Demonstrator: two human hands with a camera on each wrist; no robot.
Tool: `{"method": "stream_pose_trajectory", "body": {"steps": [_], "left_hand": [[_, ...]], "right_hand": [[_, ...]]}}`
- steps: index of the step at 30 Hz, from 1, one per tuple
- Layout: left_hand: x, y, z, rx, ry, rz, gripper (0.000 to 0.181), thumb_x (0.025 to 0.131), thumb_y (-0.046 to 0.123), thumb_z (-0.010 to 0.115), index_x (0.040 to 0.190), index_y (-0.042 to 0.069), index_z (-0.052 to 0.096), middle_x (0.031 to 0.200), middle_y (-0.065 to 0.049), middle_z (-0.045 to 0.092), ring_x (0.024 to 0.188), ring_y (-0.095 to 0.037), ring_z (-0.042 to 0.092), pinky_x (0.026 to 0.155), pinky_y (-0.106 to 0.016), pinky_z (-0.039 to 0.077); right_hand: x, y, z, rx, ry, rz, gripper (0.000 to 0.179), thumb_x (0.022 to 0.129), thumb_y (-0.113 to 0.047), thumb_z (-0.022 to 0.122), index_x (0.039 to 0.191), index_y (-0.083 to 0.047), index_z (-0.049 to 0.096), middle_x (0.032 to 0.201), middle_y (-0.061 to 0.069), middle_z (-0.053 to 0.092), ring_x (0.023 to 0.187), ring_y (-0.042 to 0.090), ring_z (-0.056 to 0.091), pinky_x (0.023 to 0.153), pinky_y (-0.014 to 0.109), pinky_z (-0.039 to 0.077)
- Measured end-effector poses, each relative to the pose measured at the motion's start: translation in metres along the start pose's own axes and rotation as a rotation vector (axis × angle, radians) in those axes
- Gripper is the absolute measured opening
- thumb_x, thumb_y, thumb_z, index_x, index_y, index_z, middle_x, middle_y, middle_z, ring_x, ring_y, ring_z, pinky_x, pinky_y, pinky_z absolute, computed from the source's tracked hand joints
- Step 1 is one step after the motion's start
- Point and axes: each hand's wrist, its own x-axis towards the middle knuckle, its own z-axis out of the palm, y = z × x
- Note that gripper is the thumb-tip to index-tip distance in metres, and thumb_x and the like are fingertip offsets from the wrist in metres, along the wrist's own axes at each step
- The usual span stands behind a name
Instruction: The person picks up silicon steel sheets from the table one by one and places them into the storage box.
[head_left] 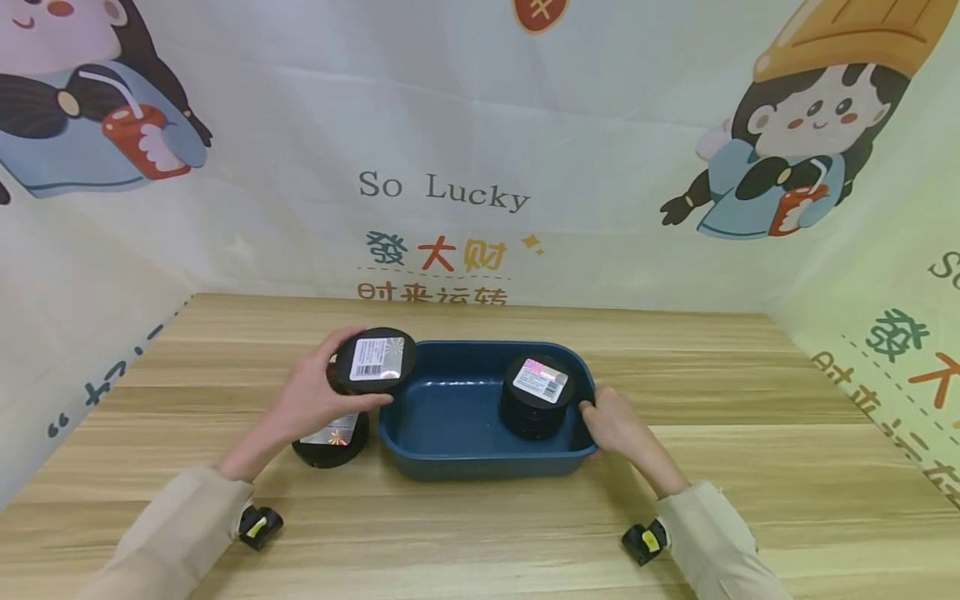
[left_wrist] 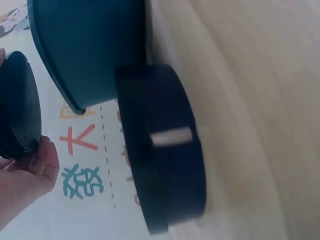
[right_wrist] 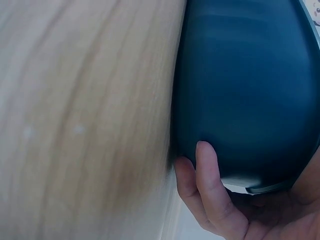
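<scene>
My left hand [head_left: 315,396] grips a round black tub [head_left: 375,360] by its sides, above the left end of a blue plastic bin [head_left: 450,467]. A white label with a barcode and a silver patch faces up on it. Below that hand, a second black tub [head_left: 330,450] stands on the table, partly hidden; the left wrist view shows the side of this tub [left_wrist: 170,150] up close. Inside the bin, toward the right, sits another black labelled tub [head_left: 536,400], possibly stacked. My right hand [head_left: 617,423] holds the bin's right end, fingers against its outer wall [right_wrist: 245,100].
The bin stands on a wood-grain table [head_left: 480,542]. A printed cloth [head_left: 450,108] with cartoon figures and lettering hangs behind the table and along both sides. Each sleeve has a small black device [head_left: 261,527] at the wrist.
</scene>
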Motion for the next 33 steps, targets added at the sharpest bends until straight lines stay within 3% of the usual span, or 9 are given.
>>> {"method": "stream_pose_trajectory", "body": {"steps": [6,11,27,33], "left_hand": [[0.004,0.005,0.011,0.017,0.0,0.07,0.082,0.062,0.025,0.08,0.129,0.004,0.038,0.116,-0.021,0.051,0.096,-0.031,0.052,0.08,-0.043,0.042],[0.007,0.009,0.019,0.052,-0.003,0.119,0.086,0.061,0.024,0.08,0.132,0.002,0.036,0.122,-0.02,0.049,0.105,-0.033,0.048,0.087,-0.047,0.038],[0.016,0.02,0.037,0.042,-0.045,0.166,0.083,0.059,0.026,0.081,0.128,0.0,0.041,0.116,-0.018,0.054,0.097,-0.027,0.053,0.084,-0.043,0.042],[0.02,0.018,0.044,0.104,-0.041,0.175,0.085,0.057,0.031,0.081,0.126,-0.001,0.043,0.115,-0.019,0.054,0.097,-0.027,0.054,0.083,-0.043,0.042]], "right_hand": [[0.0,0.0,0.0,-0.011,0.005,-0.005,0.017,0.084,-0.003,0.038,0.083,0.01,0.049,0.068,0.022,0.056,0.043,0.025,0.059,0.04,0.028,0.046],[0.0,0.0,0.0,-0.002,0.003,-0.004,0.018,0.084,-0.003,0.038,0.084,0.011,0.049,0.07,0.023,0.055,0.044,0.026,0.059,0.04,0.028,0.046],[-0.001,0.0,0.0,-0.034,0.018,-0.012,0.017,0.084,-0.003,0.039,0.081,0.009,0.05,0.065,0.019,0.056,0.043,0.024,0.058,0.042,0.028,0.046],[-0.001,0.001,-0.001,-0.045,0.018,-0.019,0.018,0.084,-0.004,0.039,0.081,0.008,0.051,0.064,0.018,0.057,0.043,0.024,0.058,0.043,0.027,0.046]]}}
